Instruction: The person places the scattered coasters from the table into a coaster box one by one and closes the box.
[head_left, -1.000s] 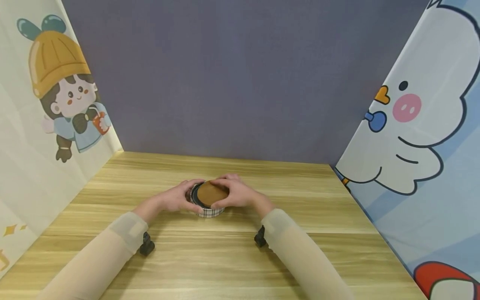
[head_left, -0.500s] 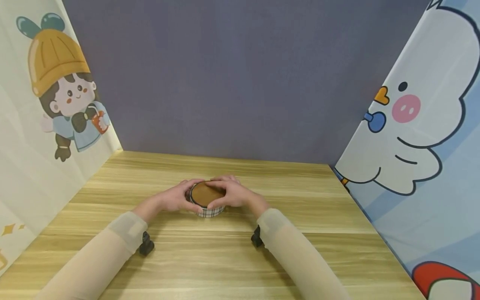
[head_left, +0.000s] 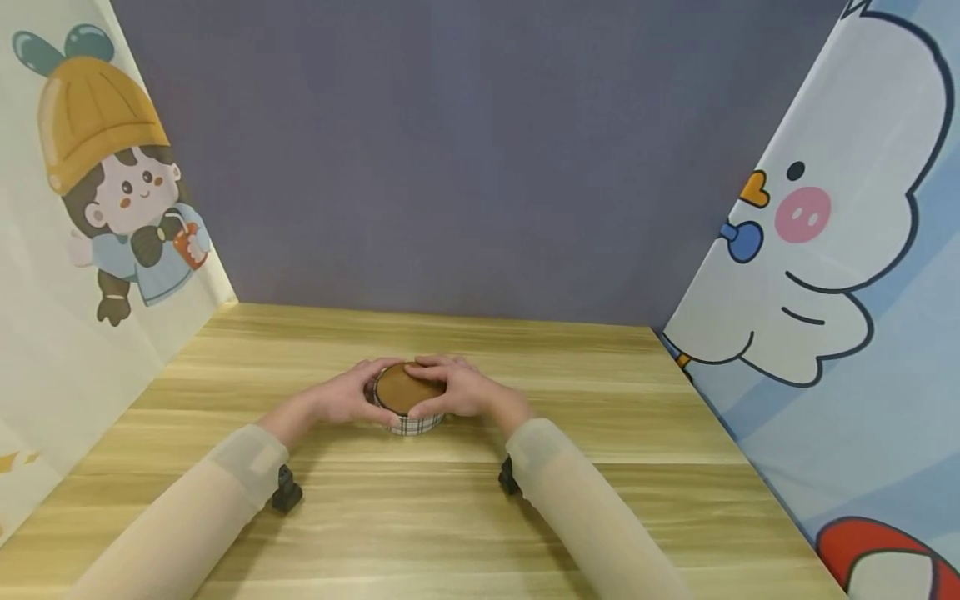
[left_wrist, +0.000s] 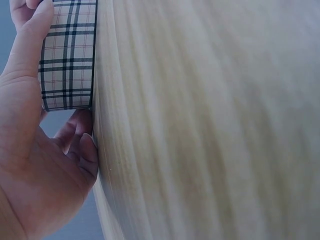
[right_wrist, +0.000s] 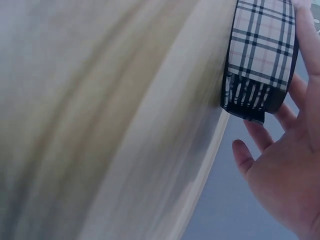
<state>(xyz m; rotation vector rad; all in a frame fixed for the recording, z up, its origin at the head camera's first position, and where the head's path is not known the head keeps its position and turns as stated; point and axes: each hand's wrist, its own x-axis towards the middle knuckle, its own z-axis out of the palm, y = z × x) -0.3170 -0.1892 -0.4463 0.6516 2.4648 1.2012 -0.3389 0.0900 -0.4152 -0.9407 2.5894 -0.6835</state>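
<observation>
A low round case (head_left: 415, 426) with a white, black and pink plaid side stands on the wooden table. Its top is a brown round disc (head_left: 403, 391), set within a dark rim. My left hand (head_left: 347, 397) holds the case from the left, thumb at the near side and fingers round the far side. From the right, my right hand (head_left: 471, 392) grips the disc at its edge, thumb near and fingers far, partly covering it. Dark slots (right_wrist: 246, 94) show in the case's side below my right palm in the right wrist view.
The wood-grain table (head_left: 405, 533) runs back to a grey wall panel (head_left: 450, 150). Cartoon-printed panels stand at the left (head_left: 120, 192) and right (head_left: 840, 225). A small black wrist device (head_left: 287, 490) hangs under the left sleeve, another (head_left: 508, 476) under the right.
My right hand has brought the brown disc leftward until it sits centred over the dark rim. My left hand has kept its hold on the case, and the head view has shifted slightly.
</observation>
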